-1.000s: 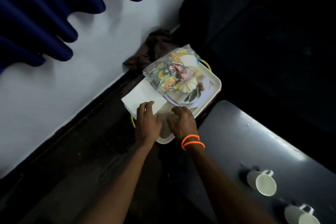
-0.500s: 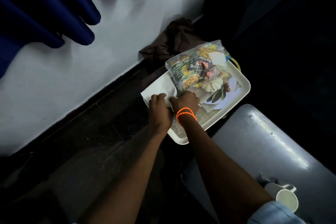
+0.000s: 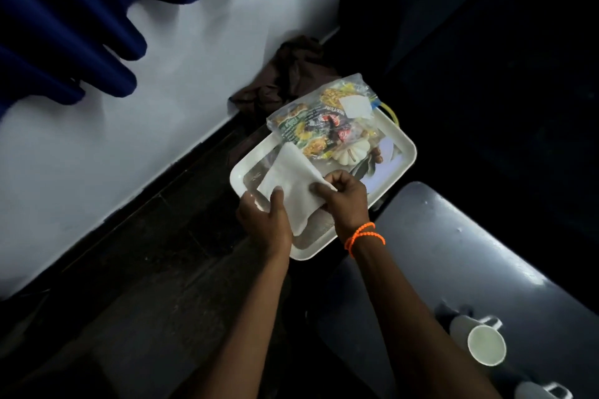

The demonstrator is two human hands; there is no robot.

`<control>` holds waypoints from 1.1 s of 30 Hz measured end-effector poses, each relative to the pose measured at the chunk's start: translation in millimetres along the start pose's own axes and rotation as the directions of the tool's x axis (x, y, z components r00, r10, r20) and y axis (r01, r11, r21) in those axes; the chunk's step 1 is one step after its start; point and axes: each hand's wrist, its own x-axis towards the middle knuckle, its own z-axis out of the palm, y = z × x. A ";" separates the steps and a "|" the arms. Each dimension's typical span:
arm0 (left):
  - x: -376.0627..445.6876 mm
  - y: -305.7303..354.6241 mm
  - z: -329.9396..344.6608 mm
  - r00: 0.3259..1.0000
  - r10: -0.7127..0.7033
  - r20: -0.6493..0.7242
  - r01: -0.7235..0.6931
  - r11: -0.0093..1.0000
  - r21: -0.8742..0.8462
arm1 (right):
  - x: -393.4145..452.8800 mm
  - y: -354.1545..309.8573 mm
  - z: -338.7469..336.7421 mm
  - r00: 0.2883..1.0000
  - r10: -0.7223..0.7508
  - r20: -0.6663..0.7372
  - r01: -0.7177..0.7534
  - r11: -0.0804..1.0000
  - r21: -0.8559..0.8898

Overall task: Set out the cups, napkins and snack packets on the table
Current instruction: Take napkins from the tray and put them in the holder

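White napkin over tray, pinched between left hand fingers, right hand fingers

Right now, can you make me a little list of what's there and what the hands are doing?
left hand: holds the near edge of the white napkins
right hand: pinches the napkins' other edge; orange bracelet on the wrist
napkins: lifted over the tray
tray: white, beside the table
snack packets: in a clear bag, on the tray's far end
cups: two white ones on the grey table
behind: white wall, blue curtain
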 end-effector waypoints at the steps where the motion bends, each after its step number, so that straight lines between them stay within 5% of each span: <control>1: -6.2 3.1 5.1 0.998 -0.049 0.038 0.053 0.994 -0.094 | -3.9 -1.5 -12.6 0.999 0.043 0.003 -0.043 0.995 0.087; 4: -27.1 5.9 20.9 0.921 -0.254 0.296 0.333 0.907 -0.258 | -14.9 -4.9 -52.3 0.990 0.139 0.016 -0.136 0.938 0.318; 8: -57.1 2.1 48.1 0.687 -0.347 0.639 0.560 0.812 -0.161 | -32.1 -5.2 -105.0 0.985 0.172 -0.008 -0.146 0.861 0.486; 16: -139.6 -19.0 125.9 0.643 -0.241 0.727 0.183 0.970 0.160 | -68.9 1.6 -209.9 0.883 0.232 -0.407 -0.119 0.952 0.282; 22: -241.2 -55.3 172.8 0.579 -0.313 0.753 0.133 0.947 0.291 | -125.1 28.4 -307.8 0.739 0.068 -0.670 -0.180 0.979 -0.099; 33: -449.2 -132.0 195.8 0.439 -0.400 0.805 -0.085 0.873 0.480 | -290.5 78.5 -448.5 0.431 -0.081 -0.899 -0.135 0.979 -0.153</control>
